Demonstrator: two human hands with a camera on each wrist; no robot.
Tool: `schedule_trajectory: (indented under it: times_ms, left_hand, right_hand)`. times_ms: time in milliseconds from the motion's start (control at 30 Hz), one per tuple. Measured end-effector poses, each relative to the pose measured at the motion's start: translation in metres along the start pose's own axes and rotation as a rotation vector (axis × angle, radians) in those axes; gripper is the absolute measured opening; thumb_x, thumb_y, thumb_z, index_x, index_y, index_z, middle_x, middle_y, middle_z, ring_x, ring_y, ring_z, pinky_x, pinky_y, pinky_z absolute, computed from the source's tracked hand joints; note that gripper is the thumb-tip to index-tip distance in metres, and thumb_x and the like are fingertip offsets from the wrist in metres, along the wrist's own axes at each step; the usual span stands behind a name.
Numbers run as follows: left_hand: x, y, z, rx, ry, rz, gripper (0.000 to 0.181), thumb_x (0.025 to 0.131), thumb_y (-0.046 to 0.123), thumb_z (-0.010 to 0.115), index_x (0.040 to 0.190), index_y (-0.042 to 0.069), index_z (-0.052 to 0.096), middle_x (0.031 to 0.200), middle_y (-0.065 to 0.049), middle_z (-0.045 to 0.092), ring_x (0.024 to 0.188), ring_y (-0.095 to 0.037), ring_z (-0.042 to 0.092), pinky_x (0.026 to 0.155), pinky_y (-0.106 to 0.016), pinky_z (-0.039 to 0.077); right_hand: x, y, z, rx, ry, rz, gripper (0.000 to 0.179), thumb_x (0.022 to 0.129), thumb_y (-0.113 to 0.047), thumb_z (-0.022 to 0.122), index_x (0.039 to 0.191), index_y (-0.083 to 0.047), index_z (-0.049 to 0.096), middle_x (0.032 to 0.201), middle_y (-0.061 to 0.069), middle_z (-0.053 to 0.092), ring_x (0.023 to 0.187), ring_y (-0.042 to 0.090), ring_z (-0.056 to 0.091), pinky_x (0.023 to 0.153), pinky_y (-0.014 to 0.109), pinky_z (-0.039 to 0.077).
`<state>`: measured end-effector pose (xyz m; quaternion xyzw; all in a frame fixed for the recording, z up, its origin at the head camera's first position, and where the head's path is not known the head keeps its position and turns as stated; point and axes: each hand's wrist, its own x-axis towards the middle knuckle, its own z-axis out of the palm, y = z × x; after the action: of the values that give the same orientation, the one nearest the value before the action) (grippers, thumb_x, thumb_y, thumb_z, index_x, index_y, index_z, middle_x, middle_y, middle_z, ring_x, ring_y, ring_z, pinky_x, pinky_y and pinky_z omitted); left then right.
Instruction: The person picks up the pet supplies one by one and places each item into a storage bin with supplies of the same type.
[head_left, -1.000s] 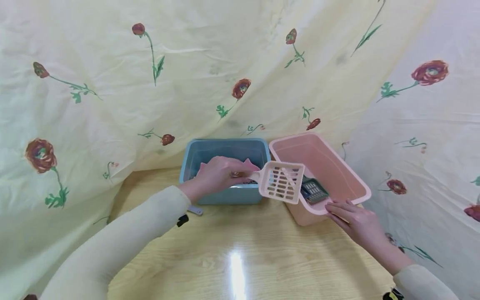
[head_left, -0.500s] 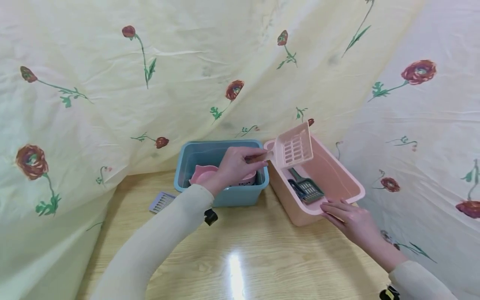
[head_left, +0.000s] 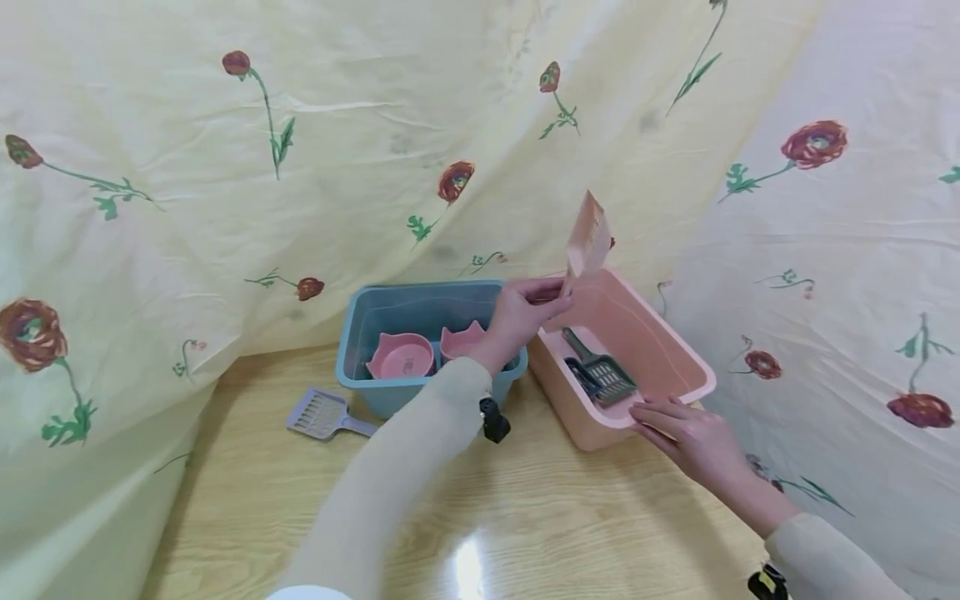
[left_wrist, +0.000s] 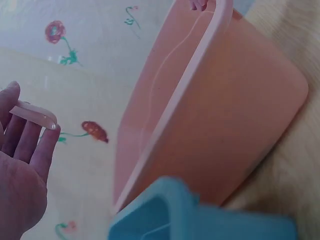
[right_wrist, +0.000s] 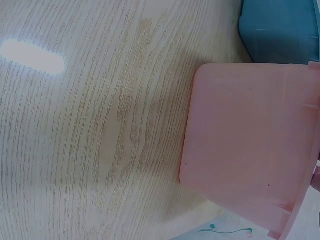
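My left hand (head_left: 513, 321) pinches the handle of a light pink litter scoop (head_left: 589, 242), its head tilted up above the far left part of the pink plastic bin (head_left: 652, 321). In the left wrist view the handle end (left_wrist: 37, 115) shows between thumb and fingers. My right hand (head_left: 693, 433) grips the bin's near right rim, fingertips hooked over to the inside. A dark green litter scoop (head_left: 607, 379) lies on the bin's floor, with a smaller dark blue piece beside it.
Left of the pink bin stands a blue bin (head_left: 360, 333), close against it, holding two pink cat-eared bowls (head_left: 402, 357). A lavender litter scoop (head_left: 321, 414) lies on the wooden table (head_left: 570, 533). Flowered cloth (head_left: 375, 167) hangs behind and at the sides.
My left hand has moved right with the pink scoop, from over the blue bin to the pink bin's far left rim, and the scoop's head has turned upward. The right hand keeps its grip.
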<state>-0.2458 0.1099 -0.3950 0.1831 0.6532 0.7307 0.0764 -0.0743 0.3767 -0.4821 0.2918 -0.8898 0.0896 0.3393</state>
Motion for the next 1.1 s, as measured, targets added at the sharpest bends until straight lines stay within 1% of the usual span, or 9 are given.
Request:
schedule_trajectory:
  times_ms: [67, 133, 167, 333, 467, 667, 833, 1000, 1100]
  left_hand:
    - [0.005, -0.009, 0.007, -0.028, 0.005, -0.002, 0.038, 0.093, 0.004, 0.084, 0.130, 0.006, 0.078, 0.116, -0.013, 0.080, 0.104, -0.018, 0.077, 0.087, -0.029, 0.064]
    - [0.007, -0.016, 0.014, -0.033, 0.015, -0.020, 0.037, 0.092, 0.005, 0.084, 0.129, 0.007, 0.078, 0.115, -0.012, 0.081, 0.103, -0.017, 0.077, 0.086, -0.028, 0.064]
    - [0.008, -0.019, 0.017, -0.027, 0.021, -0.039, 0.036, 0.092, 0.007, 0.085, 0.128, 0.008, 0.079, 0.114, -0.011, 0.081, 0.102, -0.015, 0.077, 0.085, -0.027, 0.064]
    - [0.007, -0.030, 0.032, 0.019, 0.022, -0.133, 0.037, 0.092, 0.018, 0.087, 0.128, 0.011, 0.079, 0.111, -0.003, 0.081, 0.097, -0.011, 0.076, 0.089, -0.032, 0.064]
    - [0.004, -0.037, 0.042, 0.045, 0.031, -0.166, 0.035, 0.093, 0.018, 0.086, 0.127, 0.010, 0.079, 0.111, -0.005, 0.082, 0.095, -0.014, 0.076, 0.090, -0.043, 0.065]
    - [0.003, -0.046, 0.057, 0.118, 0.094, -0.219, 0.037, 0.091, 0.018, 0.088, 0.127, 0.012, 0.080, 0.107, -0.003, 0.082, 0.090, -0.012, 0.076, 0.080, -0.035, 0.066]
    - [0.002, -0.048, 0.068, 0.097, 0.141, -0.279, 0.037, 0.089, 0.014, 0.089, 0.124, 0.010, 0.080, 0.100, -0.003, 0.081, 0.083, -0.013, 0.075, 0.073, -0.039, 0.067]
    - [0.004, -0.051, 0.072, 0.102, 0.182, -0.385, 0.034, 0.086, 0.016, 0.092, 0.119, 0.012, 0.083, 0.093, -0.001, 0.081, 0.076, -0.014, 0.076, 0.068, -0.037, 0.067]
    - [0.004, -0.051, 0.073, 0.115, 0.197, -0.460, 0.032, 0.085, 0.021, 0.093, 0.116, 0.016, 0.084, 0.088, 0.002, 0.079, 0.072, -0.014, 0.074, 0.069, -0.035, 0.067]
  right_hand:
    - [0.003, 0.000, 0.001, 0.006, -0.009, -0.007, 0.067, 0.113, -0.057, 0.039, 0.101, -0.010, 0.086, 0.099, 0.007, 0.083, 0.084, 0.030, 0.080, 0.089, 0.051, 0.061]
    - [0.006, -0.001, 0.002, 0.022, -0.020, -0.013, 0.067, 0.113, -0.056, 0.039, 0.101, -0.009, 0.085, 0.098, 0.008, 0.082, 0.084, 0.030, 0.080, 0.079, 0.058, 0.062]
    - [0.007, -0.001, 0.002, 0.029, -0.025, -0.015, 0.067, 0.113, -0.055, 0.040, 0.102, -0.008, 0.085, 0.098, 0.009, 0.082, 0.084, 0.030, 0.080, 0.078, 0.059, 0.063]
    - [0.010, -0.002, 0.003, 0.037, -0.029, -0.020, 0.067, 0.113, -0.055, 0.040, 0.101, -0.007, 0.085, 0.097, 0.009, 0.082, 0.083, 0.031, 0.080, 0.078, 0.061, 0.062]
    - [0.009, -0.001, 0.005, 0.038, -0.022, -0.026, 0.066, 0.113, -0.054, 0.040, 0.101, -0.008, 0.085, 0.097, 0.009, 0.082, 0.083, 0.031, 0.080, 0.078, 0.061, 0.062]
    - [0.006, 0.000, 0.003, 0.054, -0.015, -0.031, 0.064, 0.113, -0.053, 0.042, 0.101, -0.007, 0.085, 0.096, 0.010, 0.082, 0.082, 0.033, 0.080, 0.076, 0.063, 0.062]
    - [0.007, 0.000, -0.001, 0.045, -0.025, -0.022, 0.064, 0.113, -0.053, 0.043, 0.101, -0.005, 0.084, 0.096, 0.012, 0.082, 0.081, 0.036, 0.079, 0.075, 0.063, 0.062]
    - [0.007, 0.000, -0.002, 0.035, -0.037, -0.015, 0.065, 0.113, -0.053, 0.042, 0.101, -0.005, 0.084, 0.096, 0.013, 0.082, 0.081, 0.037, 0.080, 0.074, 0.062, 0.063]
    - [0.007, 0.001, -0.002, 0.029, -0.041, -0.013, 0.067, 0.113, -0.054, 0.041, 0.101, -0.005, 0.084, 0.096, 0.013, 0.082, 0.081, 0.035, 0.080, 0.075, 0.061, 0.063]
